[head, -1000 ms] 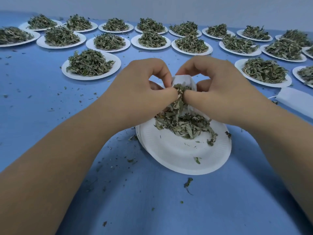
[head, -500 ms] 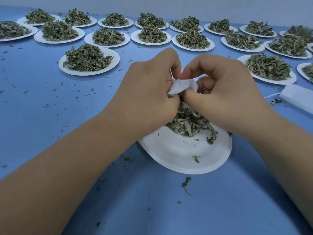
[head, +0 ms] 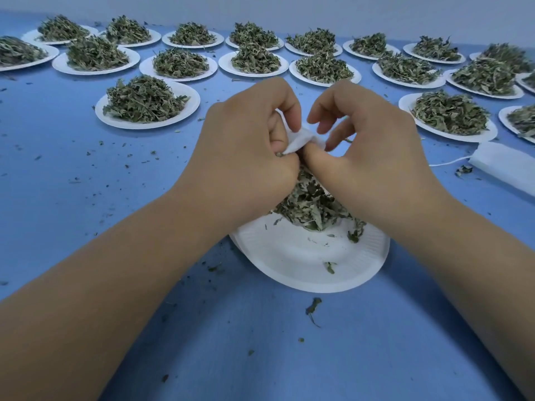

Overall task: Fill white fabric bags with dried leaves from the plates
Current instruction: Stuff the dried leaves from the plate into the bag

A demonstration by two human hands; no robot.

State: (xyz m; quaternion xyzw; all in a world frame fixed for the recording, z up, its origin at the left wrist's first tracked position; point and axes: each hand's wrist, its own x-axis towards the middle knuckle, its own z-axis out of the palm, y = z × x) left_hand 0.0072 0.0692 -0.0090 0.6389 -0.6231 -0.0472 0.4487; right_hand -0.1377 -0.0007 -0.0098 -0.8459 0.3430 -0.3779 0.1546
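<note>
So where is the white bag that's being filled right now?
In the head view, the white bag is at the centre, pinched between the left hand and the right hand, just above the dried leaves on the nearest plate.

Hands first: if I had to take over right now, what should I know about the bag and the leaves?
The left hand pinches the white fabric bag at its top.
The right hand pinches the same bag from the other side.
The bag is held over the near plate, above its pile of dried leaves. The hands hide most of it, so how full it is cannot be seen.
Left to do: this plate's leaves, then the many heaped plates behind.
A spare bag lies to the right on the blue table.
</note>
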